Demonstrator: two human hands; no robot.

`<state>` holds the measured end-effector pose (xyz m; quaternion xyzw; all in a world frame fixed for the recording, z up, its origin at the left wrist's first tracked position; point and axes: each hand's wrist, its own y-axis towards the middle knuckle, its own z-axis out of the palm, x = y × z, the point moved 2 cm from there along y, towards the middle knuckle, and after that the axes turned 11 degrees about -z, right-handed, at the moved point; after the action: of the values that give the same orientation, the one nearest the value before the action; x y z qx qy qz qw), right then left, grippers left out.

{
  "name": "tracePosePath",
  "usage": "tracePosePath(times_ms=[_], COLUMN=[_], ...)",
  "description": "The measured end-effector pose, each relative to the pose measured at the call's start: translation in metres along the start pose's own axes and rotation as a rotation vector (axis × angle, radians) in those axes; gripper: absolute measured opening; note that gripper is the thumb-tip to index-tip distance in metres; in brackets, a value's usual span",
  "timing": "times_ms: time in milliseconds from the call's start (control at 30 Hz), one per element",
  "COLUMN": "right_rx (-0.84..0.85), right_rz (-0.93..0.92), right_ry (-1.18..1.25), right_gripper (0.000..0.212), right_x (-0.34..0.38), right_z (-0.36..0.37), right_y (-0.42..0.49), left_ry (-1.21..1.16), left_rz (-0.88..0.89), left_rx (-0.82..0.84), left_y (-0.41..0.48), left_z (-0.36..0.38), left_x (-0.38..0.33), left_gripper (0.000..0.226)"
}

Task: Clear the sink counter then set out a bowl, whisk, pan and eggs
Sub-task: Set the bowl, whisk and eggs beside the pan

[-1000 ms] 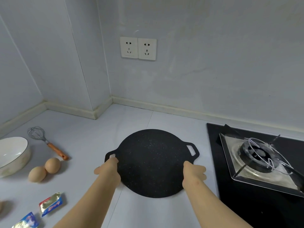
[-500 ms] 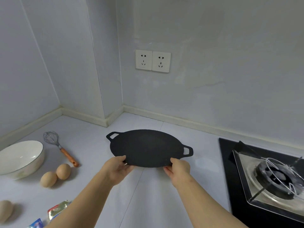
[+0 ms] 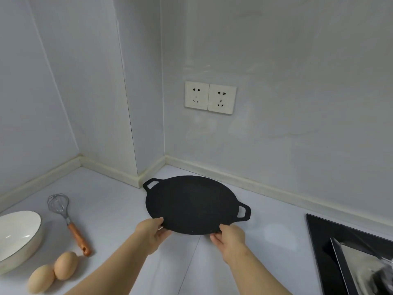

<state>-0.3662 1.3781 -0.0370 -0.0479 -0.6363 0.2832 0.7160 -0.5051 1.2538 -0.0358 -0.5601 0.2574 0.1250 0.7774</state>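
One view only. We look from head height, forward and down across the worktop [image 3: 110,209] into the wall corner [image 3: 164,135]. Wide-angle, close: the pan [image 3: 191,205] sits mid-frame, near; the hob [image 3: 319,241] is cut by the right edge.

Soft, cool, even light; shadows faint. Right of the pan [image 3: 191,205] a pale sheen lies on the counter [image 3: 278,233]; farther right the stove [image 3: 361,262] smears into blur. Left of it, wall seams [image 3: 125,92] bow.
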Motion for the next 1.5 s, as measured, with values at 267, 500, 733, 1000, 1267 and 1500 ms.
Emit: tracePosePath(times_ms=[267,500,733,1000,1267,1500], right_rx=[-0.045,-0.042,0.090,-0.137,-0.038,0.053], right_rz=[0.113,0.074,0.135,-0.149,-0.189,-0.219], right_ry=[-0.160,-0.307,-0.676,-0.715,-1.181,-1.180], right_gripper=[0.012,0.014,0.013,0.033,0.076,0.080], right_x=[-0.031,-0.035,-0.013,-0.018,-0.024,-0.032], right_z=[0.006,0.009,0.002,-0.005,0.002,-0.004], right_y=[0.019,0.026,0.023,0.018,0.016,0.023], left_ry=[0.127,0.286,0.750,1.426,1.714,1.763], left_rz=[0.000,0.018,0.144,0.670,0.535,0.584], left_rx=[-0.125,-0.188,-0.394,-0.519,-0.453,-0.407], left_y=[0.037,0.049,0.034,0.024,0.038,0.047], left_z=[-0.011,-0.018,-0.028,-0.007,0.000,-0.002], left_x=[0.000,-0.008,-0.021,0.023,0.042,0.034], left_gripper=[0.033,0.019,0.020,0.068,0.090,0.092])
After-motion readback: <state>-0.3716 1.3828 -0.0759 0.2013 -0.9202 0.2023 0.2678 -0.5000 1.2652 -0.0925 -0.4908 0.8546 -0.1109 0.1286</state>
